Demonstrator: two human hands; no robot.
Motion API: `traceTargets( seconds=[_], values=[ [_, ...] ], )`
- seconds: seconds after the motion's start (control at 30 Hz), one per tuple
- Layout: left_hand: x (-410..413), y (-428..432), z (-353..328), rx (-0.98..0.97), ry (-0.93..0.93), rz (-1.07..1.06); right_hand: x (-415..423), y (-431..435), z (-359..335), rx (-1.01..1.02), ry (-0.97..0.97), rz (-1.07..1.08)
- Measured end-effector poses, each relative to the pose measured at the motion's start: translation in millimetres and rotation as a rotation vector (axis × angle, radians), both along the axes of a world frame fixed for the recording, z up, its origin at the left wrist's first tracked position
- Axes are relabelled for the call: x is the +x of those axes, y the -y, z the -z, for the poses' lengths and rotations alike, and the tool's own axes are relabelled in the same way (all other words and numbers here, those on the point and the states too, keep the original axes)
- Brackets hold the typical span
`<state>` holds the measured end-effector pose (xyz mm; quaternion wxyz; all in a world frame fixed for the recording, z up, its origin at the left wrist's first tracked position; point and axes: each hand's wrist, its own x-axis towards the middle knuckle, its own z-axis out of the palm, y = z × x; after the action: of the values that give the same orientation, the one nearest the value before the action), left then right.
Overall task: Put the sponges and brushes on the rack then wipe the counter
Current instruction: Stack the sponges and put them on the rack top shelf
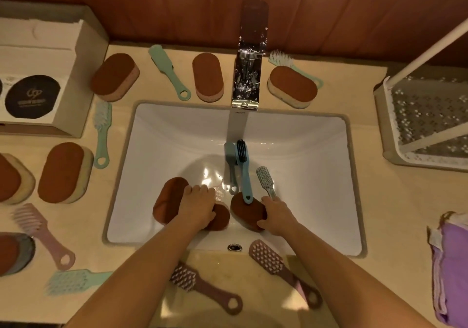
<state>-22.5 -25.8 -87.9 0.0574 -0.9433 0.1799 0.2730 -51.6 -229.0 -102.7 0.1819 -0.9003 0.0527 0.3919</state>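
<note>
Both hands reach down into the white sink [316, 150]. My left hand [198, 207] grips a brown sponge [220, 217], with another brown sponge [169, 201] lying just to its left. My right hand [277, 213] holds a third brown sponge [244, 210] and touches the handle of a grey brush [264, 179]. A blue brush [244, 170] leans on that sponge, next to a pale blue brush [230, 163]. The white perforated rack [425, 115] stands on the counter at the right. Several more sponges and brushes lie around the sink.
A chrome tap [249, 74] rises behind the sink. A cardboard box [45, 74] stands at the far left. A purple cloth [452, 264] lies at the right edge. Brown brushes [281, 264] lie on the front counter [379, 289] between my arms.
</note>
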Motion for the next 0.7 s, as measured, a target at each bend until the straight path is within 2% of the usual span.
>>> traceTargets(
  seconds=[0.13, 0.27, 0.37, 0.43, 0.63, 0.7],
  values=[
    [-5.4, 2.7, 0.1, 0.010, -0.002, 0.068, -2.5, 1.9, -3.1, -0.018, 0.052, 0.023],
    [-2.1, 0.0, -7.1, -0.141, -0.103, -0.052, -6.8, 2.7, -10.8, 0.028, 0.067, 0.070],
    [-5.4, 3.9, -14.5, -0.301, -0.170, -0.246, -12.1, 9.3, -23.1, 0.099, 0.132, 0.176],
    [-6.8, 6.7, -23.8, -0.441, -0.155, -0.401, -11.3, 16.1, -37.6, 0.198, 0.175, 0.332],
    [-3.7, 16.7, -68.9, -1.021, -0.230, -1.178, -12.0, 31.9, -97.2, 0.585, 0.270, 0.832],
    [-4.1, 19.0, -87.3, -1.190, -0.327, -1.322, -13.9, 33.8, -120.7, 0.752, 0.291, 1.003]
  ],
)
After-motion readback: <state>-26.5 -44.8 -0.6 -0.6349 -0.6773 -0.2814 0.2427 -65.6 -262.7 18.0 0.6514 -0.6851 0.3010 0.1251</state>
